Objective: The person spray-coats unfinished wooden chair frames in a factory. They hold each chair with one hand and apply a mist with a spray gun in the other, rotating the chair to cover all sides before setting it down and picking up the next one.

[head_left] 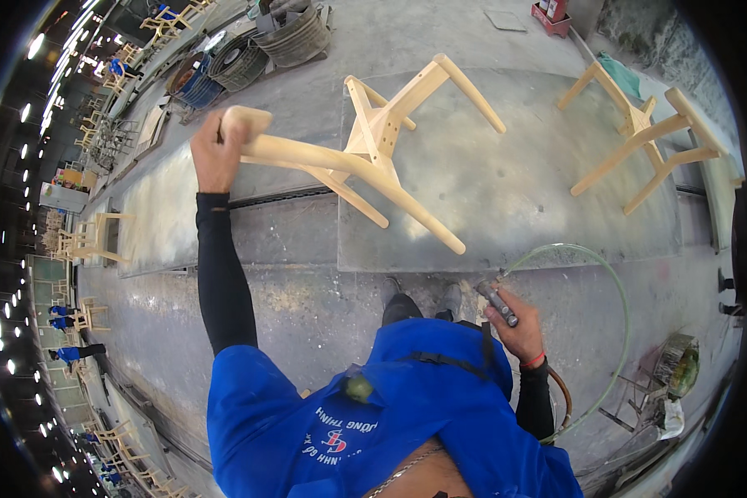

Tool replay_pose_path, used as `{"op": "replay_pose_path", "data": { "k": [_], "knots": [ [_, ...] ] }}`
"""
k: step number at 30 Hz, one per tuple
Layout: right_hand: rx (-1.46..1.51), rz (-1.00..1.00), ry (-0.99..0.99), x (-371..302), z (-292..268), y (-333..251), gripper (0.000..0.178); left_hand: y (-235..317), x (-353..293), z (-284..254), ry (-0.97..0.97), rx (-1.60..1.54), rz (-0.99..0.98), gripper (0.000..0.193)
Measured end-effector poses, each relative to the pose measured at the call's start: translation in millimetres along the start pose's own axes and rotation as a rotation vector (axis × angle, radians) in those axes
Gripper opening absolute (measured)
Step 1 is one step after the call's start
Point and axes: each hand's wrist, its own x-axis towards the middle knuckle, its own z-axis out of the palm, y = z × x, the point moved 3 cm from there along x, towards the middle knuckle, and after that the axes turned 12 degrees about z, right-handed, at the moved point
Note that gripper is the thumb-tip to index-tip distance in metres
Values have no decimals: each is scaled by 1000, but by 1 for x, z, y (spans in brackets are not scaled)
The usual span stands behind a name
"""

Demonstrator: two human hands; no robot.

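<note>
My left hand (217, 158) is closed round the backrest end of a pale bare-wood chair frame (377, 124). The frame has no seat and is tilted, its legs pointing several ways over the grey metal plate (473, 195). I cannot tell whether any leg rests on the plate. Held low in front of my body, my right hand (519, 325) grips a small grey metal air tool (496, 304). A thin, clear green hose (618, 319) loops out to the right of it. The tool's tip points away from me, apart from the frame.
Another pale chair frame (639, 124) lies tipped at the right of the plate. Metal tubs (295, 37) stand at the upper left, a red box (550, 20) at the far right. A stained bucket (677, 365) sits at lower right. Workers (75, 353) and chairs are at far left.
</note>
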Motion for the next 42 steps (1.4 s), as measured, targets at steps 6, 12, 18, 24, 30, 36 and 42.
{"op": "replay_pose_path", "data": {
  "k": [6,12,18,24,30,36,42],
  "knots": [
    [73,13,-39,-2,28,1,48,28,-1,25,-117,108,125,44],
    [66,-27,-43,10,25,3,49,48,94,119,-90,381,296,65],
    [94,-33,8,29,20,-10,49,66,144,159,-153,386,108,84],
    [148,25,58,24,1,-3,49,112,146,164,-197,341,282,87],
    [185,28,56,24,-15,-15,50,90,258,172,-296,717,610,41],
    [328,-7,42,28,-11,-29,52,60,301,174,-204,333,182,90],
    [318,-80,-45,40,0,-55,55,15,318,182,-322,669,375,48]
  ]
}}
